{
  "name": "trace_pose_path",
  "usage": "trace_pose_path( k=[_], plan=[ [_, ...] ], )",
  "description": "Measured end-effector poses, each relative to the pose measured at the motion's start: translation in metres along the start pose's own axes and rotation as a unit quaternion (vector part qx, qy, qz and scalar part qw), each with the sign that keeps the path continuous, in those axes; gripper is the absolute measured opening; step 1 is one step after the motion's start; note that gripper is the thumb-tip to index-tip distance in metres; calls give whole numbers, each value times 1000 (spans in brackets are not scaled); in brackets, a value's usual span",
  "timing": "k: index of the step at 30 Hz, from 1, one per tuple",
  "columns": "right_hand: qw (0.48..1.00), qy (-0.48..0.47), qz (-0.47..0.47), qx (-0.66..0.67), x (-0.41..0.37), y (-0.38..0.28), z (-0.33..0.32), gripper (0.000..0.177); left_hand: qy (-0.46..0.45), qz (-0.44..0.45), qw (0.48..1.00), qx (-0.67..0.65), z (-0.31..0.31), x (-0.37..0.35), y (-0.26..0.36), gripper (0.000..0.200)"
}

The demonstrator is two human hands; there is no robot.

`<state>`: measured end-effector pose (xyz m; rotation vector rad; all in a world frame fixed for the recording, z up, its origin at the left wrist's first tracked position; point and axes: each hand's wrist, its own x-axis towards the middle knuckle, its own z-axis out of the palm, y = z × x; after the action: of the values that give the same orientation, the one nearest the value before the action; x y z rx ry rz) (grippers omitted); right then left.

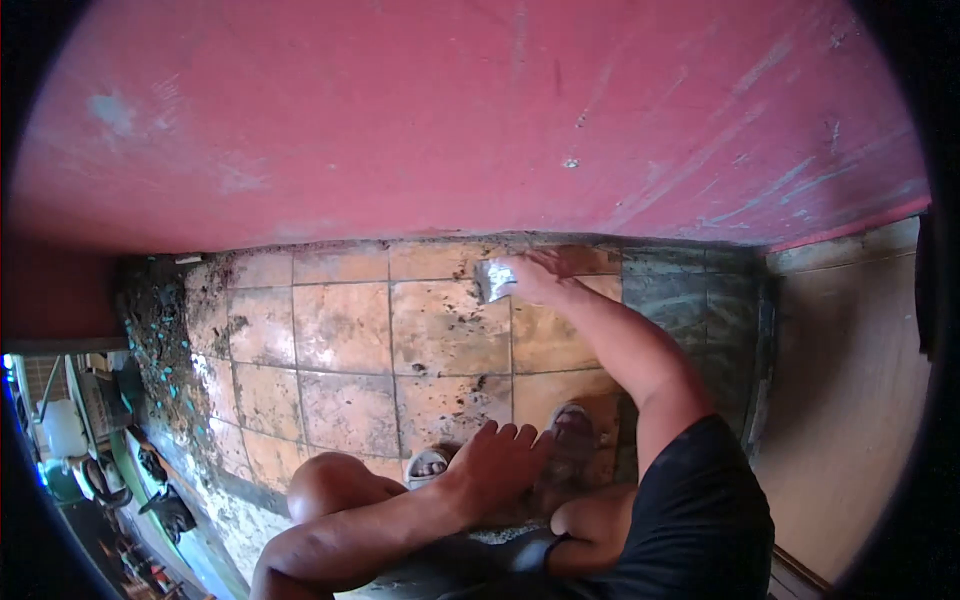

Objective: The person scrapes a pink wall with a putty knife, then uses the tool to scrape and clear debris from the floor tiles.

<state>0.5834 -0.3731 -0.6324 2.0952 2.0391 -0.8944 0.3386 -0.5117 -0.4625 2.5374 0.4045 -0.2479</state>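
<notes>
My right hand (pixel 545 278) is closed around a scraper with a flat, shiny metal blade (pixel 495 280), reaching down to the tiled floor near the foot of the wall. My fingers hide its handle. Dark crumbs of dirt (pixel 465 320) lie on the orange tiles (pixel 345 325) beside and below the blade. Close to my body, my left hand (pixel 500 460) hangs over my knees, back upward, its fingers loosely apart and holding nothing.
A scuffed pink wall (pixel 450 120) rises along the far side of the floor. Dirt with turquoise flakes (pixel 165 350) is heaped at the left. Darker tiles (pixel 665 310) and a pale brown panel (pixel 850 380) are at the right. My sandalled feet (pixel 428 466) stand on the tiles.
</notes>
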Motion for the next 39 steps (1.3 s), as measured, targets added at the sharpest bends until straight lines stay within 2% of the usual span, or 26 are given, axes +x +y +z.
trace_pose_path(
  k=[2,4,6,9,12,13,14,16,18,19,20,22,25,28,31,35,38,39],
  plan=[
    [987,73,-30,140,-3,46,14,56,25,-13,999,21,2,-11,-5,40],
    [994,64,60,57,-23,96,1,56,49,-30,998,40,4,-23,-9,41],
    [994,31,97,-24,-54,135,-5,55,38,-53,997,30,-15,-29,-7,50],
    [995,-5,101,-21,-43,58,0,55,14,-38,999,16,-20,-23,1,58],
    [999,-34,41,8,4,-12,37,59,-19,-4,1000,-9,-7,-8,6,63],
    [997,-65,2,39,-2,-40,20,59,-35,9,999,-19,-4,-5,5,65],
    [994,-105,-32,-5,-2,-55,17,60,-47,9,999,-10,-5,-6,5,64],
    [991,-52,-65,104,-3,-29,36,60,-62,-3,998,3,-9,-10,1,62],
    [948,41,-51,313,6,58,83,58,10,-10,1000,20,-7,-22,-5,48],
    [955,60,-25,288,-6,100,75,55,45,-15,999,26,-6,-28,-6,41],
    [977,-51,186,85,-54,55,-35,58,52,-24,998,22,-9,-32,-7,41],
    [978,50,201,-24,-68,109,-27,64,63,-40,997,16,-22,-35,-6,42],
    [979,34,202,11,-56,97,-25,67,-6,-36,999,-9,-30,-22,3,57],
    [980,70,187,24,-27,59,-10,65,-23,-1,999,-26,-20,-11,8,57],
    [995,60,63,44,-37,74,1,65,-70,-8,998,-5,-16,-7,6,58],
    [984,72,129,98,-58,106,13,70,-56,-16,998,7,-22,-15,7,57],
    [981,52,189,1,-78,113,-17,72,-21,-21,999,-13,-31,-19,16,55],
    [982,51,182,9,-74,112,-16,71,-12,-9,1000,-21,-32,-20,17,54]
  ],
)
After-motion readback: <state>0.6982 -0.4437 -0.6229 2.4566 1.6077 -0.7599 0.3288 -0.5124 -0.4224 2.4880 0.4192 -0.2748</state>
